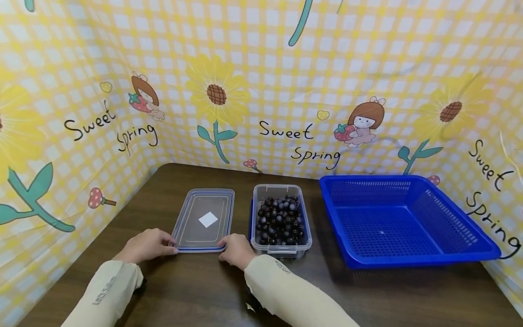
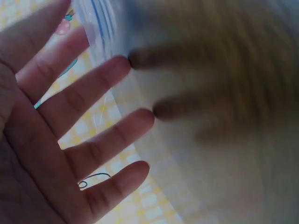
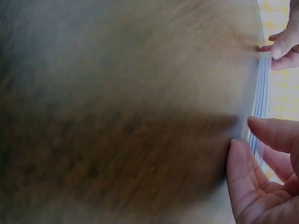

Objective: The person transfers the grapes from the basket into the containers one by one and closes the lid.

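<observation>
Two hands: both at the near edge of the clear lid (image 1: 204,220), one at each near corner, so it is steadied evenly from both sides.
Left hand (image 1: 146,245): at the lid's near-left corner; fingers almost straight and spread in the left wrist view, tips against the rim, nothing clasped.
Lid: flat on the brown table (image 1: 196,290), a white square label at its middle; blue-trimmed rim towards the person.
Right hand (image 1: 237,250): at the lid's near-right corner; thumb and fingers loosely bent against the blue edge, a light touch rather than a firm clasp as far as the right wrist view shows.
Container (image 1: 281,220): just right of the lid, uncovered, filled with dark round fruit.
Blue basket (image 1: 445,245): further right of the lid, beyond the container, apparently holding nothing.
</observation>
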The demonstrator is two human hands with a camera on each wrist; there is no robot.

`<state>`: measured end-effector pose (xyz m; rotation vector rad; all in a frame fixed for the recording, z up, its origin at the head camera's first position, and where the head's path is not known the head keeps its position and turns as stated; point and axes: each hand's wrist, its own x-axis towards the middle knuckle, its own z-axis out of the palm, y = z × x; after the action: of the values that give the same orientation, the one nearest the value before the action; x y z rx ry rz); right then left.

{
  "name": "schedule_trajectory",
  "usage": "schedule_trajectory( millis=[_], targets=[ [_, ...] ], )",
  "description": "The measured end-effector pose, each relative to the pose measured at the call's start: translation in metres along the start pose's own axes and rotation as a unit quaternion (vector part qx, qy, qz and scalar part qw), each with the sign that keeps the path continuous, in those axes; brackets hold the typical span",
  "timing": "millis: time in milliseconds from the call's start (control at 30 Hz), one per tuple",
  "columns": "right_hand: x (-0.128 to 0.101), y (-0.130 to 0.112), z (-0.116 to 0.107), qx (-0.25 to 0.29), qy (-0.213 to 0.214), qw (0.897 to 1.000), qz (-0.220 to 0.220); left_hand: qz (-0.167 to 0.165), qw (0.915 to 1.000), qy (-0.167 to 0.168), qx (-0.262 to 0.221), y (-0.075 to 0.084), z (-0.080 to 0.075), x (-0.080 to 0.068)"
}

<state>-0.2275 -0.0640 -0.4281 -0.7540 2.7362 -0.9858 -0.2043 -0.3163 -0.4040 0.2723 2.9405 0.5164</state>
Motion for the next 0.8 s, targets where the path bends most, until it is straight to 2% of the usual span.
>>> schedule_trajectory(
  millis=[167, 333, 467, 633, 800],
  targets=[
    [-0.002, -0.001, -0.002, -0.04, -0.006, 0.999, -0.002, 0.009, 0.9986, -0.005, 0.051, 0.001, 0.004, 0.002],
    [-0.004, -0.005, -0.003, -0.057, -0.036, 0.998, -0.007, 0.041, 0.9916, 0.023, 0.121, 0.001, 0.008, 0.005],
    [-0.006, -0.005, -0.005, -0.083, -0.036, 0.996, -0.021, 0.075, 0.9845, 0.044, 0.152, 0.004, 0.01, 0.005],
    [-0.006, -0.008, -0.007, -0.095, -0.017, 0.995, -0.036, 0.115, 0.9721, 0.101, 0.178, 0.004, 0.01, 0.002],
    [-0.003, -0.014, -0.012, -0.104, 0.028, 0.992, -0.071, 0.136, 0.9526, 0.183, 0.201, -0.001, 0.005, 0.002]
  ],
)
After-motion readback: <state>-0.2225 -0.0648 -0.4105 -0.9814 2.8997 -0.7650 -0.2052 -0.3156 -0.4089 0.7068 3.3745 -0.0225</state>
